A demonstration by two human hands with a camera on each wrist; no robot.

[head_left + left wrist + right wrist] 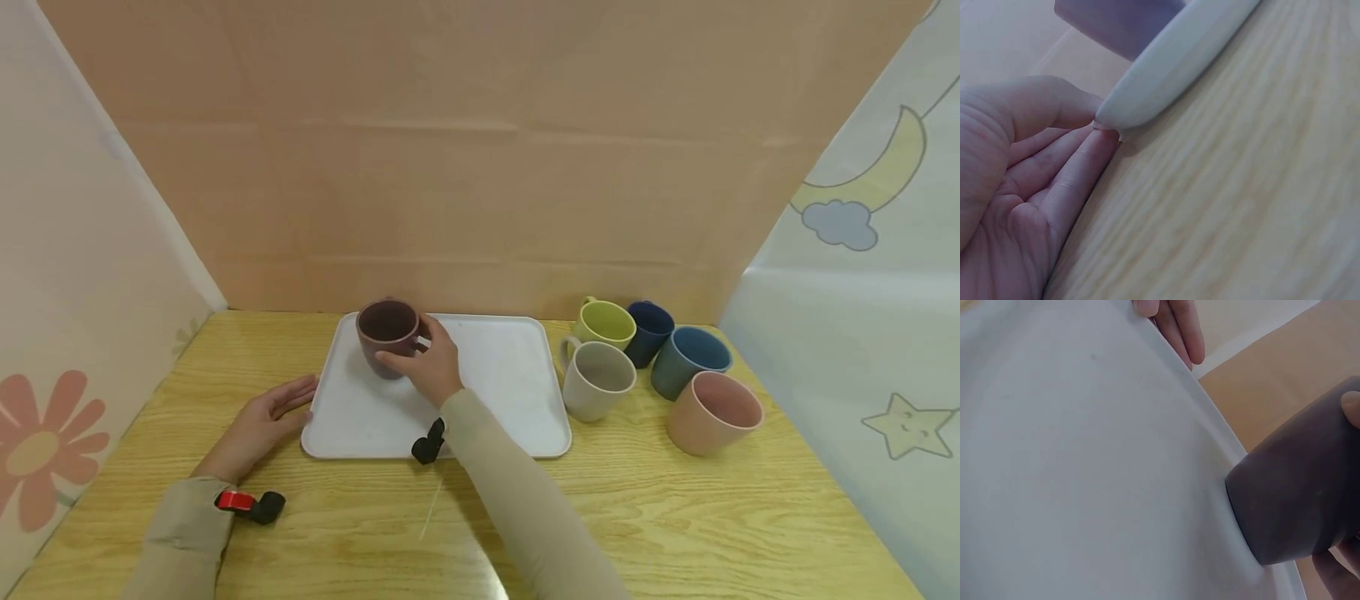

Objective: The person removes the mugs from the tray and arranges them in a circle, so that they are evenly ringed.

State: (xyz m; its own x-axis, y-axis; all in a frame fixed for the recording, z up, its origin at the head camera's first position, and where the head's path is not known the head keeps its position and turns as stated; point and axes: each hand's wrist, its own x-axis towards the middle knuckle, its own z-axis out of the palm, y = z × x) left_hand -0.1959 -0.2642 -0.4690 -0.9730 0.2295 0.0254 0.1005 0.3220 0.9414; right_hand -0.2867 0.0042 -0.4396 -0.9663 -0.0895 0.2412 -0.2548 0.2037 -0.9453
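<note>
A dark plum mug (382, 350) is upright over the far left part of the white tray (480, 400). My right hand (431, 362) grips it from the right, thumb on the near wall and fingers by the handle. In the right wrist view the base of the mug (1291, 494) meets the tray's surface. My left hand (262, 425) is at the tray's left edge. In the left wrist view, its thumb (1054, 103) and fingers (1079, 175) pinch the tray's rim (1147, 87).
Right of the tray stand several mugs: white (596, 383), yellow-green (606, 325), dark blue (647, 333), teal blue (686, 362) and pink (712, 414). A brown paper-like wall (480, 167) rises behind the wooden table (360, 533), with patterned panels at both sides.
</note>
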